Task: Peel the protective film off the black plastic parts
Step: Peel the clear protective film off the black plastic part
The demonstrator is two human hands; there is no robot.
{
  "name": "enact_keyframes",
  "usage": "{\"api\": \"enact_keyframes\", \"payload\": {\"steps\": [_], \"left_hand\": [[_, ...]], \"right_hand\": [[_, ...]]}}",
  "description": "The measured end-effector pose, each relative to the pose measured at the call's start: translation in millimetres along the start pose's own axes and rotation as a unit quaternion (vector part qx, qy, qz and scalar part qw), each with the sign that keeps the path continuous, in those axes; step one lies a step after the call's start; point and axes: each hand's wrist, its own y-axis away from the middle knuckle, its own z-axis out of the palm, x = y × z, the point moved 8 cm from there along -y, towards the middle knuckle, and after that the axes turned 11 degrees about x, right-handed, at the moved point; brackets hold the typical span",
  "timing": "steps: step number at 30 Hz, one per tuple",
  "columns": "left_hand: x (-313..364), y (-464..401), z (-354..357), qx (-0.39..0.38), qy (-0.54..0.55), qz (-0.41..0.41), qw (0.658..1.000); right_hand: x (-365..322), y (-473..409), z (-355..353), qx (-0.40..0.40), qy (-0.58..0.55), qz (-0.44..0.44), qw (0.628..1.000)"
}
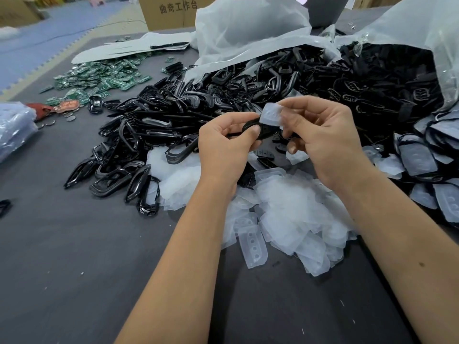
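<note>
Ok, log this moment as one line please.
step: peeling | left hand: grips black part | right hand: pinches film, partly lifted | peeled films: heaped below

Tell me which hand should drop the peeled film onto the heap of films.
Probably the right hand. It already pinches the film, and the film heap lies just beneath it. The left hand holds the black part.

On the tabletop (62,256), a heap of peeled film pieces (285,212) lies nearest the person, under both forearms. Behind it and to its left spreads a pile of frame-shaped plastic parts (149,125). Farther left and behind lie circuit boards (99,78). Two open plastic bags (248,28) at the back right spill more parts (372,78). Film-covered parts (427,157) lie at the right edge. A cardboard box (169,11) stands behind the tabletop.
</note>
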Motion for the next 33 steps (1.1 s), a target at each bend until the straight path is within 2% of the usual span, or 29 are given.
{"api": "enact_keyframes", "payload": {"steps": [4, 10, 18, 27, 33], "left_hand": [[1.2, 2.4, 4.2, -0.018, 0.007, -0.019, 1.0], [-2.1, 5.6, 5.7, -0.012, 0.022, -0.082, 0.996], [0.1, 5.7, 5.8, -0.007, 0.033, -0.081, 0.996], [-1.9, 5.3, 7.1, -0.023, 0.027, -0.077, 0.996], [0.9, 6.6, 7.5, -0.042, 0.01, -0.03, 0.999]], "right_hand": [[-0.2, 0.3, 1.8, 0.002, 0.11, -0.054, 0.992], [0.2, -1.0, -2.1, 0.032, 0.175, -0.081, 0.981], [-5.2, -2.0, -7.7, 0.072, 0.208, -0.097, 0.971], [-6.1, -2.2, -6.9, 0.064, 0.204, -0.088, 0.973], [-9.0, -1.0, -8.0, 0.082, 0.215, -0.099, 0.968]]}}
